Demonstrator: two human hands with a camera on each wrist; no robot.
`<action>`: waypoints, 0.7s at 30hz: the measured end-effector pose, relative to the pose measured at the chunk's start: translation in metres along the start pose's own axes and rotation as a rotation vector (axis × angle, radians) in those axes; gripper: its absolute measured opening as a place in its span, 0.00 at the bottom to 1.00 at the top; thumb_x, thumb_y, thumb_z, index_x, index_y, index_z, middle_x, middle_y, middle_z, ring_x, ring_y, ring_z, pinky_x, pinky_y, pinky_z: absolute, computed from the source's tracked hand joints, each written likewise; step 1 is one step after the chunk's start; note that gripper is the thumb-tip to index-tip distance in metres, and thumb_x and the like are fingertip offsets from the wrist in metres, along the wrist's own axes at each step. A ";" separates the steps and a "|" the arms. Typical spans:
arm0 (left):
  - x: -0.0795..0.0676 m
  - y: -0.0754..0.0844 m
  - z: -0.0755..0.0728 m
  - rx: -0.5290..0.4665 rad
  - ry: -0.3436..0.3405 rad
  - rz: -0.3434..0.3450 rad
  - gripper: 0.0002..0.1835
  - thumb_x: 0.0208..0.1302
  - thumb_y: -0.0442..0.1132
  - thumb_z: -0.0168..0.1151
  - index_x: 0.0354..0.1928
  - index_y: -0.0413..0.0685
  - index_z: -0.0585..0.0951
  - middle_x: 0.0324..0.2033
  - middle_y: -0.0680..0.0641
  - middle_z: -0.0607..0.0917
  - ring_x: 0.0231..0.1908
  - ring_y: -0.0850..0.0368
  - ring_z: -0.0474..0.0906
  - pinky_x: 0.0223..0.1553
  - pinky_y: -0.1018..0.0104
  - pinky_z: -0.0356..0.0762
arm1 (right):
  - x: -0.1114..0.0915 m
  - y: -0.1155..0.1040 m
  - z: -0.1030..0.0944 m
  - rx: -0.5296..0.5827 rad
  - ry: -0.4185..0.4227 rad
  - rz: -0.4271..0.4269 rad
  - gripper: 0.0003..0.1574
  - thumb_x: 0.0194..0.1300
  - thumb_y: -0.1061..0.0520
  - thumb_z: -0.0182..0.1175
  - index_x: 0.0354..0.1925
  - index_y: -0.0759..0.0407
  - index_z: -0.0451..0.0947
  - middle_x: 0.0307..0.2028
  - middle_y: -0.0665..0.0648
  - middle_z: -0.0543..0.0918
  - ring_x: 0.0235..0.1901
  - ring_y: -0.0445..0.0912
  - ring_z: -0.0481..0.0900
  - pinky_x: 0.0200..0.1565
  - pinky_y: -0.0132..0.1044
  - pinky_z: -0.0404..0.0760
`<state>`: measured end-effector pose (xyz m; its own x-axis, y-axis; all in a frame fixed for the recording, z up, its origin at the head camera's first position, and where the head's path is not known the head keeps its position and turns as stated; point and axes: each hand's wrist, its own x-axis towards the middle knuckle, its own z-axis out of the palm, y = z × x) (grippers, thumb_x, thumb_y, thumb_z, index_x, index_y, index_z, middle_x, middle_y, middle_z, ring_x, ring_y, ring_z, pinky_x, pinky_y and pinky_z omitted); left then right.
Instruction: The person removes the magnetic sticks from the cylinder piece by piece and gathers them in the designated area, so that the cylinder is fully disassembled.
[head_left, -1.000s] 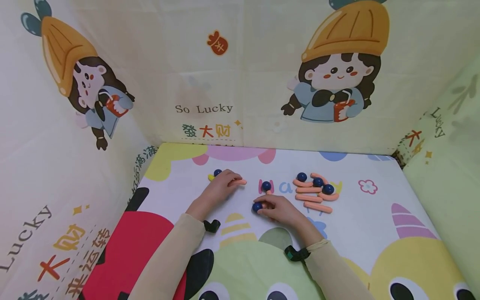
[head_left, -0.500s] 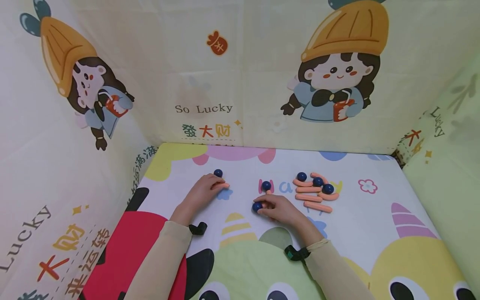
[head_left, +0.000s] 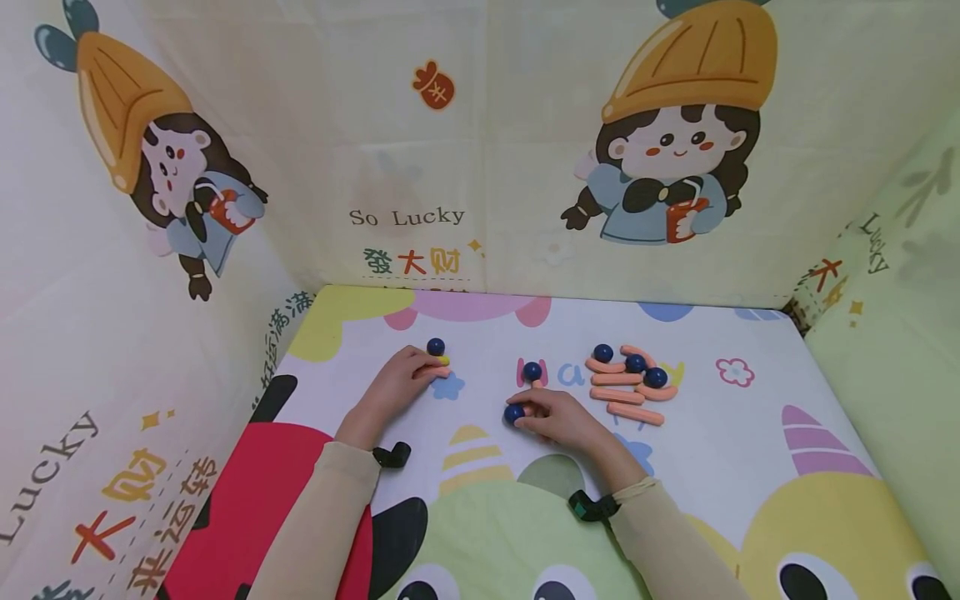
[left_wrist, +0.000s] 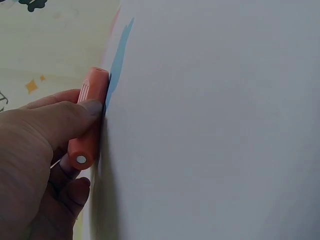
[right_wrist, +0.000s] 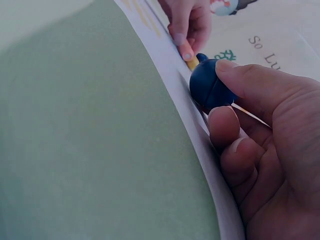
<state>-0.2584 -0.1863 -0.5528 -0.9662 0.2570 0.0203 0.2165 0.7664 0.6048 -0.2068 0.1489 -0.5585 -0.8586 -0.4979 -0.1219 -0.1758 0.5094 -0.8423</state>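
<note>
My left hand (head_left: 390,383) pinches an orange magnetic rod (left_wrist: 91,117) between thumb and fingers; a pale magnet dot shows on the rod's near end. By its fingertips in the head view lie a yellow rod (head_left: 443,361) and a dark blue ball (head_left: 436,347). Whether the yellow rod touches the orange one, I cannot tell. My right hand (head_left: 557,417) grips another dark blue ball (right_wrist: 210,84) with thumb and fingers, low over the table. Just beyond that hand sits a third blue ball (head_left: 532,372), against the end of an orange rod (head_left: 537,384) partly hidden by the fingers.
Right of the hands is a loose group of straight orange rods (head_left: 617,380), curved orange rods (head_left: 657,394) and blue balls (head_left: 656,377). The cartoon-printed table cover (head_left: 480,333) meets a printed cloth wall (head_left: 525,250) at its far edge.
My left hand has drawn back to the left with the orange rod. The yellow rod, earlier left of the hand, now shows at its fingertips. My right hand has stayed in place.
</note>
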 end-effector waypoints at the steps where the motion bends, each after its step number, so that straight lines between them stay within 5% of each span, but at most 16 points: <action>1: 0.000 0.000 0.000 -0.001 0.000 -0.003 0.14 0.66 0.51 0.64 0.53 0.65 0.83 0.46 0.55 0.77 0.50 0.54 0.74 0.59 0.55 0.74 | 0.000 0.000 0.000 0.002 0.001 0.000 0.22 0.66 0.43 0.65 0.57 0.33 0.77 0.32 0.50 0.77 0.18 0.44 0.73 0.22 0.36 0.76; 10: 0.001 0.000 0.000 0.013 -0.005 -0.017 0.16 0.64 0.54 0.65 0.52 0.65 0.84 0.46 0.55 0.77 0.50 0.55 0.73 0.58 0.55 0.75 | -0.001 -0.002 0.000 -0.002 0.002 0.008 0.21 0.65 0.43 0.65 0.57 0.33 0.77 0.33 0.50 0.77 0.19 0.43 0.73 0.23 0.35 0.75; 21: 0.013 0.021 -0.006 0.063 -0.021 0.087 0.14 0.64 0.49 0.68 0.51 0.58 0.85 0.45 0.53 0.78 0.50 0.53 0.71 0.57 0.56 0.74 | 0.000 -0.001 0.000 -0.014 0.009 0.015 0.21 0.65 0.43 0.65 0.57 0.32 0.77 0.32 0.50 0.77 0.18 0.43 0.73 0.23 0.35 0.76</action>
<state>-0.2668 -0.1704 -0.5354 -0.9404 0.3359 0.0531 0.3082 0.7759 0.5504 -0.2065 0.1482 -0.5582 -0.8653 -0.4842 -0.1297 -0.1700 0.5268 -0.8328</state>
